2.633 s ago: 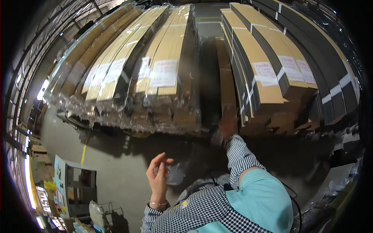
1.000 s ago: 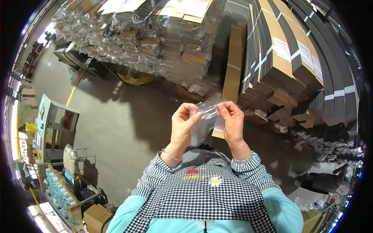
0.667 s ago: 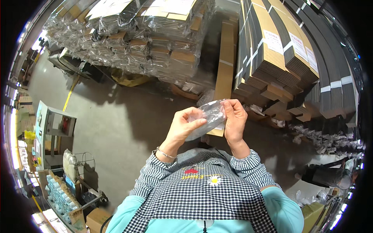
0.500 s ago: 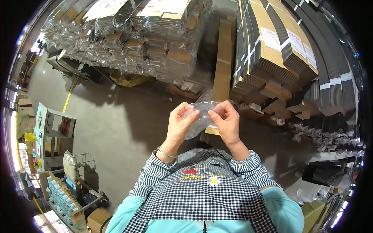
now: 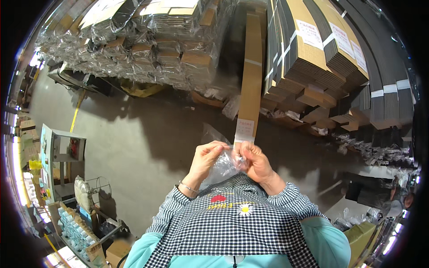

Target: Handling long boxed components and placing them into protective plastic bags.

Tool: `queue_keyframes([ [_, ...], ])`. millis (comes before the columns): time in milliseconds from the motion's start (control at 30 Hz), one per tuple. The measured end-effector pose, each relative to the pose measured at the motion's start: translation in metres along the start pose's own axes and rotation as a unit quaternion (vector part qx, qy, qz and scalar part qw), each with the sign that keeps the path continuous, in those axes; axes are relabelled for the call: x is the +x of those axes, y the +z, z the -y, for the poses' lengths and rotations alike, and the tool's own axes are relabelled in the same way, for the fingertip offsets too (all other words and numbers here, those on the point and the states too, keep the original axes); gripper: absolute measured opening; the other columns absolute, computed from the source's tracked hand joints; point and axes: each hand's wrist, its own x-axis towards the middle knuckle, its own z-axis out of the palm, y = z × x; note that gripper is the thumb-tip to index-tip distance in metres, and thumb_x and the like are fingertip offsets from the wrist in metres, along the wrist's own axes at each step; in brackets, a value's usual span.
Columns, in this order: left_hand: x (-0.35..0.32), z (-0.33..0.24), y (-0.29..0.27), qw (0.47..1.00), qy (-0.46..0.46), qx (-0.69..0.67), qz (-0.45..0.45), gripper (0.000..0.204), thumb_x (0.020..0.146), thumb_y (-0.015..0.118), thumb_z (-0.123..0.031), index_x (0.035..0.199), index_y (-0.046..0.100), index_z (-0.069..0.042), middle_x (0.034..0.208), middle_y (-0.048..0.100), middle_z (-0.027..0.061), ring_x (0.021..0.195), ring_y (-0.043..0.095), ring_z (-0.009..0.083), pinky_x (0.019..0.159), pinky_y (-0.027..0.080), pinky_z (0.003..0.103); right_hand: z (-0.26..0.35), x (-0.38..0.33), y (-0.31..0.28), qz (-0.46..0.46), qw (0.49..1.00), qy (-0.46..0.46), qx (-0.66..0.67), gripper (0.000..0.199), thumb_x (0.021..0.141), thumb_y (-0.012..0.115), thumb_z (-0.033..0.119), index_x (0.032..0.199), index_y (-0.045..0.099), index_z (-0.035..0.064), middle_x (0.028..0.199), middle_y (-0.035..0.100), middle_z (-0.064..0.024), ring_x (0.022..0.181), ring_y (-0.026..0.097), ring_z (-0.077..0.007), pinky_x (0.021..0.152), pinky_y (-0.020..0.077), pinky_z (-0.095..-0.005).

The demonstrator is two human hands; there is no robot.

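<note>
A clear plastic bag or film (image 5: 221, 169) hangs crumpled between my hands, just in front of the checked apron. My left hand (image 5: 205, 160) pinches one side of it, thumb against fingers. On the other side my right hand (image 5: 258, 166) has its fingers closed on a gathered part of the film; its fingertips are slightly blurred. A loose flap of the film sticks up beyond my left hand. Just past my right hand lies the end of a long, narrow brown cardboard bundle (image 5: 251, 89), banded in white with a white label.
Stacks of flat cardboard wrapped in clear film (image 5: 170, 58) rise at the far left. Banded cardboard stacks (image 5: 308, 53) stand at the far right. A grey machine-like cabinet (image 5: 67, 149) and a cart with small pale blue items (image 5: 73, 223) are at the left.
Both hands have come down closer to my body. The film, stretched between them before, is now crumpled. The view has shifted, and the cardboard bundle's labelled end now shows.
</note>
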Motion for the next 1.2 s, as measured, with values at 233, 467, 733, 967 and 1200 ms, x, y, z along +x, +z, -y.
queue_keyframes([
  [233, 0.01, 0.02, -0.042, 0.972, -0.164, 0.025, 0.166, 0.036, 0.1, 0.059, -0.033, 0.078, 0.058, -0.005, 0.074, 0.062, 0.0025, 0.065, 0.053, 0.0091, 0.058, 0.041, 0.023, 0.011, -0.016, -0.11, 0.052, 0.998, -0.006, -0.037, 0.013, 0.091, 0.064, 0.012, 0.092, 0.065, -0.0012, 0.084, 0.064, -0.0091, 0.073, 0.057, -0.0125, 0.067, 0.0476, -0.0274],
  [467, 0.056, 0.178, -0.051, 0.679, -0.009, 0.687, 0.26, 0.023, 0.088, 0.059, -0.016, 0.106, 0.072, -0.013, 0.102, 0.071, 0.0128, 0.092, 0.069, 0.0314, 0.08, 0.054, 0.044, -0.046, -0.007, -0.229, 0.059, 0.589, 0.089, -0.801, 0.016, 0.087, 0.062, 0.017, 0.098, 0.066, 0.0056, 0.099, 0.065, -0.0081, 0.096, 0.062, -0.0299, 0.085, 0.0504, -0.0423],
  [733, 0.095, 0.088, -0.026, 0.859, 0.06, 0.423, 0.282, 0.014, 0.077, 0.078, -0.007, 0.09, 0.075, -0.005, 0.101, 0.063, 0.0067, 0.086, 0.065, 0.0256, 0.082, 0.053, 0.035, -0.001, 0.005, -0.212, -0.012, 0.776, -0.045, -0.629, 0.008, 0.078, 0.056, 0.003, 0.076, 0.063, 0.0023, 0.081, 0.06, -0.0056, 0.075, 0.061, -0.0198, 0.066, 0.0492, -0.0346],
  [967, 0.146, 0.13, -0.047, 0.934, -0.14, 0.245, 0.217, 0.012, 0.085, 0.074, -0.01, 0.096, 0.073, -0.004, 0.095, 0.069, 0.0052, 0.089, 0.065, 0.0178, 0.08, 0.051, 0.032, -0.047, 0.031, -0.213, -0.3, 0.816, -0.096, -0.484, 0.006, 0.089, 0.057, -0.001, 0.09, 0.063, -0.0001, 0.078, 0.063, -0.0031, 0.072, 0.062, -0.0106, 0.064, 0.0502, -0.026],
  [1200, 0.174, 0.166, -0.041, 0.846, 0.052, 0.511, 0.141, 0.013, 0.081, 0.069, -0.01, 0.093, 0.068, -0.003, 0.109, 0.066, 0.0179, 0.093, 0.065, 0.0379, 0.077, 0.052, 0.039, -0.044, 0.083, -0.216, -0.32, 0.633, -0.269, -0.652, 0.004, 0.09, 0.057, 0.001, 0.092, 0.061, 0.0009, 0.086, 0.064, -0.0145, 0.078, 0.065, -0.0308, 0.072, 0.0517, -0.0396],
])
